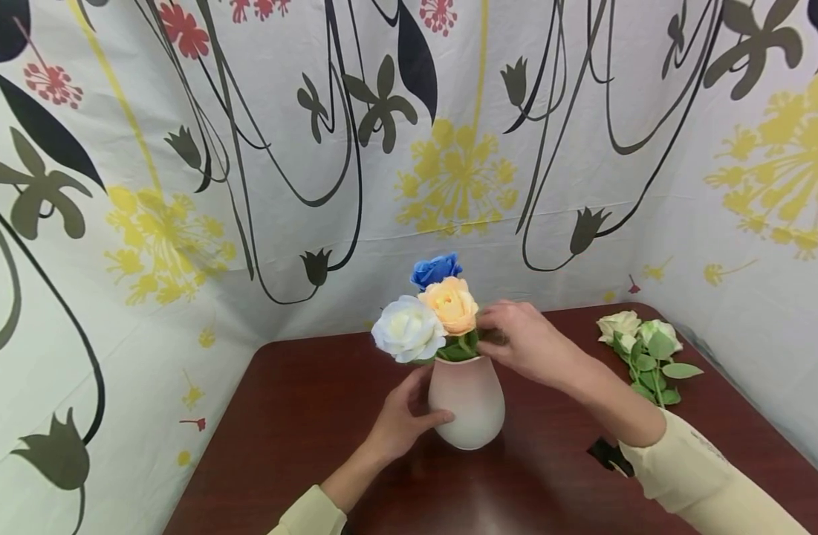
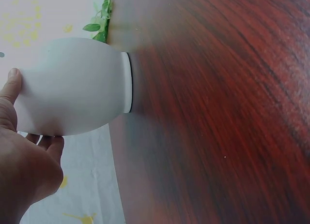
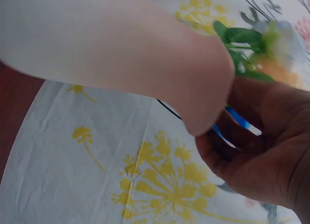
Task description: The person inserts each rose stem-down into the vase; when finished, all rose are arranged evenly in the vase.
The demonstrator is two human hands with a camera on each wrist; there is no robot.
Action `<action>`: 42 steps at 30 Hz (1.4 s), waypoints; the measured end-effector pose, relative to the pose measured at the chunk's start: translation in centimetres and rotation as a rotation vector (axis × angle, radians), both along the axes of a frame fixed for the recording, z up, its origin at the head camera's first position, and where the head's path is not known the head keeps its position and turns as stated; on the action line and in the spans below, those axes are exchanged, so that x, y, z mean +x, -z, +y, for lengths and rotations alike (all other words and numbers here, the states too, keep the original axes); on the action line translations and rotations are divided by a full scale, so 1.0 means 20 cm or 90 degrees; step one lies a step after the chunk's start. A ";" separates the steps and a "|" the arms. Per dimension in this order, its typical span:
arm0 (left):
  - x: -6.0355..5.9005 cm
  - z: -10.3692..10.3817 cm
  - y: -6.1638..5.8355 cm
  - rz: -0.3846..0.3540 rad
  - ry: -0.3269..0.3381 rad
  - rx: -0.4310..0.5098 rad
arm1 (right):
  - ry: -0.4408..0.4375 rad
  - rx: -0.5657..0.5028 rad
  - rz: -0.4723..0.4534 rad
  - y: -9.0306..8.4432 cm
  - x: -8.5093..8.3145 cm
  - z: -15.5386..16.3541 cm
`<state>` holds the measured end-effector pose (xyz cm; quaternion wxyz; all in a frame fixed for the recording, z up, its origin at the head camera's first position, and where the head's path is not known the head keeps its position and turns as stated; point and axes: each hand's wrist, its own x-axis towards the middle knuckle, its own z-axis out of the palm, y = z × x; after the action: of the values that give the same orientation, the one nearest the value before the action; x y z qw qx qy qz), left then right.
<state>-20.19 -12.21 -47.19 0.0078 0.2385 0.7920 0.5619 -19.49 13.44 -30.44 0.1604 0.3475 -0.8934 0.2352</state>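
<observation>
A pale pink vase (image 1: pixel 472 412) stands on the dark red table (image 1: pixel 295 431). It holds a white rose (image 1: pixel 409 328), a peach rose (image 1: pixel 451 303) and a blue rose (image 1: pixel 435 269). My left hand (image 1: pixel 403 420) grips the vase's left side; in the left wrist view the thumb and fingers of this hand (image 2: pixel 24 171) wrap the vase (image 2: pixel 72 86). My right hand (image 1: pixel 521 340) is at the vase mouth, just right of the peach rose. Seen from the right wrist, that hand (image 3: pixel 271 156) curls its fingers round a thin blue and white stem (image 3: pixel 237 121) beside the vase (image 3: pixel 116 50).
Two spare pale roses with green leaves (image 1: pixel 643 345) lie on the table at the far right. Flower-printed cloth walls (image 1: pixel 181 245) close in the table at the back and on both sides. Bare tabletop (image 2: pixel 218 117) stretches in front of the vase.
</observation>
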 end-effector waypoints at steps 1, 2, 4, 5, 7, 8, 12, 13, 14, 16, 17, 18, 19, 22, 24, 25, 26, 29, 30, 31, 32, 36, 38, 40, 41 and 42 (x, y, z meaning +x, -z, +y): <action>0.00 0.00 0.00 -0.001 0.000 -0.001 | -0.008 -0.008 -0.020 -0.01 0.00 0.01; 0.00 0.00 0.00 -0.001 -0.001 -0.002 | -0.012 -0.020 -0.042 -0.01 0.00 0.02; 0.00 0.00 0.00 -0.001 -0.002 -0.002 | -0.016 -0.056 -0.072 -0.02 0.00 0.03; 0.00 0.00 0.00 -0.001 -0.002 -0.003 | -0.015 -0.076 -0.079 -0.01 -0.01 0.03; 0.00 0.00 -0.01 -0.001 -0.006 -0.005 | -0.006 -0.113 -0.084 0.00 -0.02 0.03; 0.00 0.00 -0.01 -0.002 -0.007 -0.005 | -0.001 -0.123 -0.080 0.01 -0.03 0.02; 0.01 0.00 -0.01 -0.012 -0.008 -0.004 | 0.005 -0.136 -0.060 0.05 -0.05 -0.02; 0.01 0.00 -0.01 -0.014 -0.008 -0.002 | 0.003 -0.133 -0.056 0.05 -0.06 -0.02; 0.01 0.00 -0.01 -0.015 -0.007 0.000 | 0.003 -0.130 -0.052 0.06 -0.06 -0.03; 0.01 0.00 0.00 -0.014 -0.005 0.004 | 0.000 -0.126 -0.051 0.06 -0.05 -0.04; 0.01 0.00 0.00 -0.013 -0.005 0.004 | -0.002 -0.127 -0.053 0.07 -0.05 -0.04; 0.01 0.00 0.00 -0.010 -0.004 0.005 | 0.000 -0.129 -0.059 0.07 -0.05 -0.03; 0.01 0.00 0.00 -0.009 -0.003 0.005 | 0.001 -0.133 -0.065 0.07 -0.05 -0.03; 0.00 0.00 0.00 -0.007 -0.004 0.003 | -0.001 -0.154 -0.077 0.07 -0.05 -0.01; 0.00 0.00 0.00 -0.005 -0.004 0.003 | 0.000 -0.168 -0.077 0.08 -0.05 0.01; 0.00 0.00 0.00 -0.006 -0.004 0.003 | -0.001 -0.174 -0.076 0.08 -0.05 0.02; 0.00 0.00 0.00 -0.005 -0.005 0.003 | -0.003 -0.179 -0.074 0.08 -0.05 0.03; 0.01 0.00 0.00 -0.005 -0.004 0.002 | -0.001 -0.196 -0.070 0.09 -0.04 0.07; 0.01 0.00 0.00 -0.006 -0.005 0.001 | -0.002 -0.203 -0.071 0.09 -0.04 0.08; 0.01 0.00 0.00 -0.007 -0.006 -0.001 | -0.001 -0.208 -0.072 0.09 -0.04 0.09; 0.01 0.00 0.00 -0.006 -0.008 -0.002 | 0.001 -0.215 -0.073 0.09 -0.04 0.10; 0.01 0.00 -0.01 -0.013 -0.014 -0.003 | 0.005 -0.260 -0.095 0.08 -0.04 0.15; 0.01 0.00 -0.01 -0.015 -0.015 -0.004 | 0.010 -0.292 -0.111 0.08 -0.03 0.18; 0.01 0.00 -0.01 -0.018 -0.016 -0.006 | 0.020 -0.324 -0.126 0.07 -0.03 0.22; 0.01 0.00 -0.01 -0.019 -0.016 -0.007 | 0.027 -0.339 -0.132 0.07 -0.02 0.23; 0.01 0.01 -0.01 -0.020 -0.017 -0.008 | 0.032 -0.354 -0.138 0.07 -0.02 0.25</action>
<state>-19.93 -12.10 -46.95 0.0142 0.2194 0.7984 0.5605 -19.94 18.53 -31.83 0.1589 0.2407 -0.8150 0.5026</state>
